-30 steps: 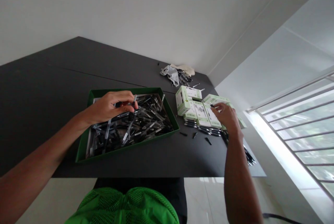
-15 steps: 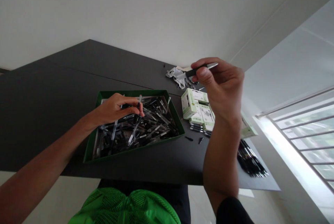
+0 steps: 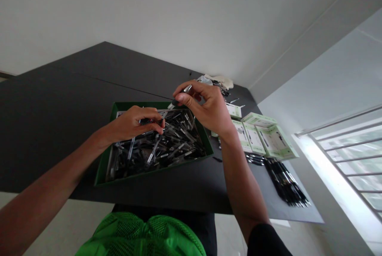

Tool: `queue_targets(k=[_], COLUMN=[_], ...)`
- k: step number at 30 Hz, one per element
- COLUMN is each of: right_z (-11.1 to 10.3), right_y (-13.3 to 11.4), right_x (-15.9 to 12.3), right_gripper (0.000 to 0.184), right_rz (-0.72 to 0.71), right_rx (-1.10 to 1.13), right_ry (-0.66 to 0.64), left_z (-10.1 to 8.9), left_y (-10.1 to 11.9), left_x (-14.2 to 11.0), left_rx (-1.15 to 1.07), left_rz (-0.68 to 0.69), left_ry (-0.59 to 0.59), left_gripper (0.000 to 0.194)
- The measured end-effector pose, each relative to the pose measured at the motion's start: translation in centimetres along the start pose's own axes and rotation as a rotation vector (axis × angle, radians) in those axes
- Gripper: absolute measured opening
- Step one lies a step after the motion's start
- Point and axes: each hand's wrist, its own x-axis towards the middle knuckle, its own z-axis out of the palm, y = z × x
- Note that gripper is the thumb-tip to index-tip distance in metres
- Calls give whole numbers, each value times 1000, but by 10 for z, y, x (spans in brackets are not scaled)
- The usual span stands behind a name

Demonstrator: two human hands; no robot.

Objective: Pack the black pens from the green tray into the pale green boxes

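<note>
– in the head view, doing what with the left hand point(image 3: 135, 122)?
– pinching a clear tube point(image 3: 164, 116) with thumb and fingertips nearly together, over the green tray point(image 3: 209, 151), close to the near edge of the tabletop point(image 3: 185, 192).
– and with the right hand point(image 3: 205, 104)?
– gripping a silver-tipped black barrel point(image 3: 180, 96) in curled fingers, above the tray's far edge, just beside the tube; cannot tell whether touching.
– elsewhere?
– see black pens point(image 3: 283, 181) laid by the tabletop's near right corner.
</note>
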Motion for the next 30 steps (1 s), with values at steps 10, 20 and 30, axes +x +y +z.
queue_targets(k=[10,20,30], right_z=[3,13,9], right_y=[-3,2,4], right_x=[0,0,0], right_gripper=[46,39,37], right_rz=[63,66,46], right_rx=[-32,-25,-6], right_ry=[-61,-132,-148], left_z=[0,0,0], left_y=[-3,-2,0], left_x=[-1,0,0], left_rx=[-20,-20,-8], left_rz=[7,6,-16], left_ry=[-5,-1,21], left_gripper=[39,37,39])
